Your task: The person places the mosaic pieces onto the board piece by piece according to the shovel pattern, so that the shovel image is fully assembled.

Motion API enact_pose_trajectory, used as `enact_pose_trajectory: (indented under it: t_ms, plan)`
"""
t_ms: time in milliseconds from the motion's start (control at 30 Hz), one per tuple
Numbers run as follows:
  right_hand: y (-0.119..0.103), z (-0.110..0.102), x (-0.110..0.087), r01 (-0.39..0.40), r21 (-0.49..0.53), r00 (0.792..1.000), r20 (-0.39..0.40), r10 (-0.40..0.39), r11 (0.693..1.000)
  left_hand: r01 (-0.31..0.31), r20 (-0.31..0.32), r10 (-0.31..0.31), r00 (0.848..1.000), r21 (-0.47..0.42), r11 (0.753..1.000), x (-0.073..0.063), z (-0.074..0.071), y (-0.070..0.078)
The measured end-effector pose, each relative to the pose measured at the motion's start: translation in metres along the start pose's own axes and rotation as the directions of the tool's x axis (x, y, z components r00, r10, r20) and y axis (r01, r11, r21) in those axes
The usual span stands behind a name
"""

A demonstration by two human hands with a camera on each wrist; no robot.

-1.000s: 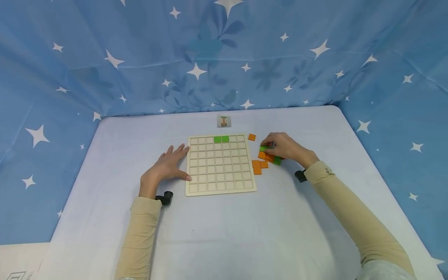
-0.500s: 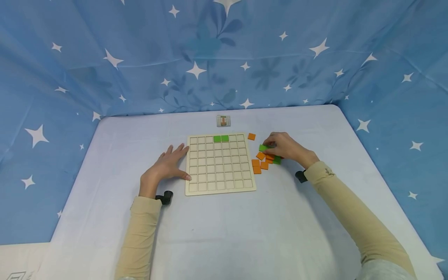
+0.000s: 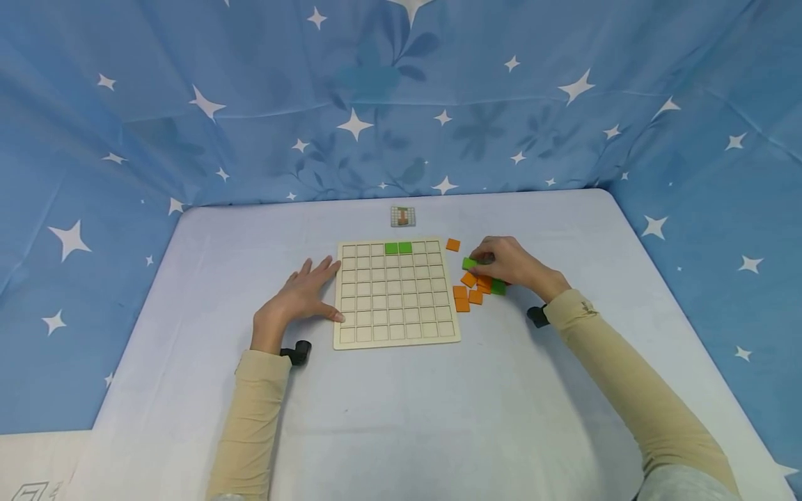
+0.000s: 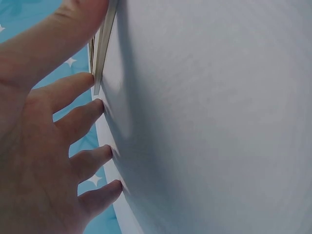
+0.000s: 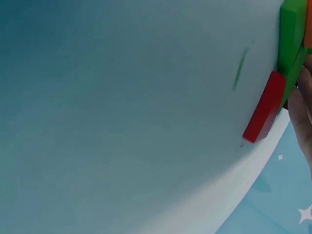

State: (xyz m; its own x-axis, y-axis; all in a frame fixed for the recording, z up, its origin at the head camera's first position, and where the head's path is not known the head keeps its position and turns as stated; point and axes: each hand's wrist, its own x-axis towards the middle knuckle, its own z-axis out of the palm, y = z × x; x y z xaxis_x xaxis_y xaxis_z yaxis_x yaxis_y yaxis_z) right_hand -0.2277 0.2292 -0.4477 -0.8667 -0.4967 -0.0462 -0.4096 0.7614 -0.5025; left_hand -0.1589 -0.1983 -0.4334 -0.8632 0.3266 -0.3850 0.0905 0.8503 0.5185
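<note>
A pale wooden grid board [image 3: 393,299] lies flat, with two green square tiles [image 3: 398,248] side by side in its far row. My left hand [image 3: 301,289] spreads along the board's left edge, thumb and a fingertip touching it; in the left wrist view the fingers [image 4: 87,161] are extended. To the right of the board, my right hand [image 3: 510,263] reaches over a loose heap of tiles, thumb and fingers pinching a green tile [image 3: 468,264]. Orange tiles [image 3: 468,279] and another green tile [image 3: 498,287] lie below it. The right wrist view shows a red tile [image 5: 265,107] beside green ones.
A small pattern card [image 3: 403,216] lies beyond the board. One orange tile [image 3: 453,245] sits apart near the board's far right corner, and more orange tiles [image 3: 461,299] lie against its right edge. A blue star-printed curtain [image 3: 401,104] hangs behind the white table [image 3: 401,417].
Orange tiles in the heap have spread and turned slightly beneath my right hand, and the green tile at its fingertips has shifted a little to the left. My left hand stays in place.
</note>
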Motion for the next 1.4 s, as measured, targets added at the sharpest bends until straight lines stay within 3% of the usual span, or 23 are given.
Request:
enact_pose_trajectory:
  t_ms: [267,1033,1400]
  plan:
    - [-0.004,0.004,0.008,0.027,0.019,1.0,-0.008,-0.027,0.999,0.013,0.0,-0.013,1.0,-0.017,1.0,0.0,0.0,0.0]
    - [-0.042,0.008,0.044,0.123,0.046,0.992,0.038,-0.124,0.991,0.012,0.003,-0.012,1.0,-0.01,1.0,-0.001,-0.003,-0.001]
    - [-0.056,0.012,0.055,0.103,0.072,0.991,0.075,-0.108,0.992,-0.002,0.015,0.002,1.0,-0.012,1.0,-0.003,-0.002,0.002]
